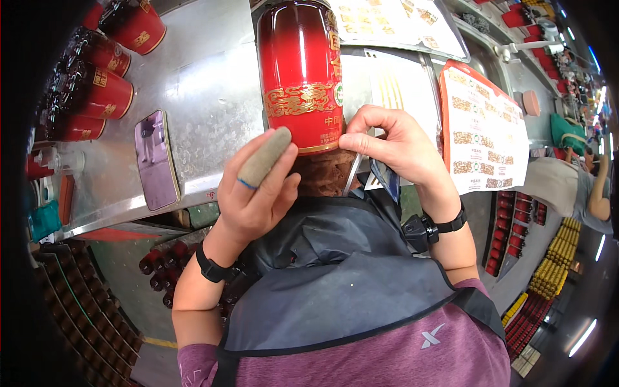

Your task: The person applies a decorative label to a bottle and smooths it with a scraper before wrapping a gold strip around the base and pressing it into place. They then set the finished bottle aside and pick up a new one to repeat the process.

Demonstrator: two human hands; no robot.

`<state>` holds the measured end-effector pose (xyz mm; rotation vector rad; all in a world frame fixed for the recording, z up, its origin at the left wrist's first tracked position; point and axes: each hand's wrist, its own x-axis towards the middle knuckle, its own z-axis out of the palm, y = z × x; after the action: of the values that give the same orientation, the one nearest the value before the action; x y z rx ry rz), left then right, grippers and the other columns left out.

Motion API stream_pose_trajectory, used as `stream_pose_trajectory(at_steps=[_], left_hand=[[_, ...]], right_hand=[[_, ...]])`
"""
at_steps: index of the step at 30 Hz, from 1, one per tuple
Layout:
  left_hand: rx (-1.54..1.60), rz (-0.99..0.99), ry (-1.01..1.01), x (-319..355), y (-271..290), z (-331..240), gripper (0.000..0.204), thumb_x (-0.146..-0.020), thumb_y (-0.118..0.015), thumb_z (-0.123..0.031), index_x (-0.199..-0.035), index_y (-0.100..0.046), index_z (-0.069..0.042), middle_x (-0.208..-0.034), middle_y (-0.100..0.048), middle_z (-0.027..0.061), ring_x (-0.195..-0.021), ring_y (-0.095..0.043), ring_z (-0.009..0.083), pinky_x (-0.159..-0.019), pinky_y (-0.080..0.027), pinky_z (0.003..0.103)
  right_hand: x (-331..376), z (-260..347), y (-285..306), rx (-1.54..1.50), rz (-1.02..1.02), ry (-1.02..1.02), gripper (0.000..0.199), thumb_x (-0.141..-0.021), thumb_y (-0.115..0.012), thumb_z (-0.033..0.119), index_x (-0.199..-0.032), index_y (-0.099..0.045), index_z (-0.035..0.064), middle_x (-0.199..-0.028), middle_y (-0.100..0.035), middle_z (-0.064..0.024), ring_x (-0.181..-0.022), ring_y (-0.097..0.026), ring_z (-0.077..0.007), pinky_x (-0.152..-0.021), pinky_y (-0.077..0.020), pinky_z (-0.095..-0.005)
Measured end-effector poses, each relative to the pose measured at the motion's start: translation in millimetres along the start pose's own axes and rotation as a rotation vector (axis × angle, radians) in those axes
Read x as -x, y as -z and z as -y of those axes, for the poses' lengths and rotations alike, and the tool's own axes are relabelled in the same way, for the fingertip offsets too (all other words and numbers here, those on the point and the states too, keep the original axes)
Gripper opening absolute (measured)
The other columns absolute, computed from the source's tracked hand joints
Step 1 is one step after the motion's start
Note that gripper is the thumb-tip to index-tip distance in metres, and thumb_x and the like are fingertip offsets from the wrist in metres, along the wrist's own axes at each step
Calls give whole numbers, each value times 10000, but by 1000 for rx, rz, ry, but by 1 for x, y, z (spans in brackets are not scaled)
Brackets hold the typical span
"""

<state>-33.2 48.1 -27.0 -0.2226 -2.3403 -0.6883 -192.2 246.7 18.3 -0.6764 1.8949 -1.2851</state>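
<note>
A large red jar [300,71], dark toward its far end and banded with gold patterns, lies in front of me with its gold-rimmed end nearest. My left hand [258,184] is at that end's left side. Its fingers are partly stretched, and one wears a grey-beige finger cot [265,158] touching the jar. At the right edge of the rim, my right hand [393,145] pinches thumb and forefinger together; what sits in the pinch is too small to name. A slim silver strip [352,174] shows below that hand. Under the jar's near end is a rough brown pad [322,173].
A phone [157,158] lies on the metal table [206,84], left of the jar. Several red jars [97,90] stand at the far left. A sheet of patterned labels [483,129] and printed sheets [393,26] lie to the right. Another person [567,187] is at the far right.
</note>
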Motion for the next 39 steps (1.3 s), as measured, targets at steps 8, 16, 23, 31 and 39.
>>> stream_pose_trajectory(at_steps=[8, 16, 23, 31, 39], left_hand=[[-100, 1, -213, -8, -5, -3, 335, -736, -715, -67, -1067, -760, -91, -1150, -678, 69, -1105, -615, 255, -829, -588, 354], [-67, 66, -243, 1, -7, -5, 330, -776, -718, -89, -1104, -751, -97, -1222, -639, 32, -1188, -531, 252, -911, -552, 378], [-115, 20, -210, -2, -8, -10, 312, -727, -744, -112, -1038, -758, -105, -1103, -664, 48, -1205, -569, 272, -898, -580, 400], [-88, 30, -218, -4, -5, -7, 315, -712, -753, -96, -1027, -755, -96, -1102, -660, 60, -1154, -594, 271, -896, -587, 414], [-126, 10, -220, -7, -14, -14, 336, -715, -744, -74, -1050, -756, -108, -1169, -658, 41, -1178, -568, 256, -885, -573, 395]], right_hand=[[-3, -4, -3, -35, -21, 21, 208, -884, -761, 212, -817, -700, 25, -732, -607, 19, -722, -529, -68, -688, -444, -247], [-4, -4, 1, 3, 44, -24, 132, -905, -740, 158, -894, -693, 36, -848, -656, 35, -815, -557, -37, -746, -456, -221], [-5, -4, 2, -59, 59, -53, 129, -910, -734, 151, -895, -687, 31, -842, -649, 37, -822, -554, -36, -748, -458, -224], [-7, -4, 0, -24, 76, -8, 142, -918, -724, 156, -877, -680, 27, -859, -649, 32, -824, -558, -44, -750, -460, -229], [-7, -4, 0, -48, 87, -33, 158, -922, -722, 165, -859, -675, 28, -842, -644, 21, -821, -566, -51, -764, -466, -231]])
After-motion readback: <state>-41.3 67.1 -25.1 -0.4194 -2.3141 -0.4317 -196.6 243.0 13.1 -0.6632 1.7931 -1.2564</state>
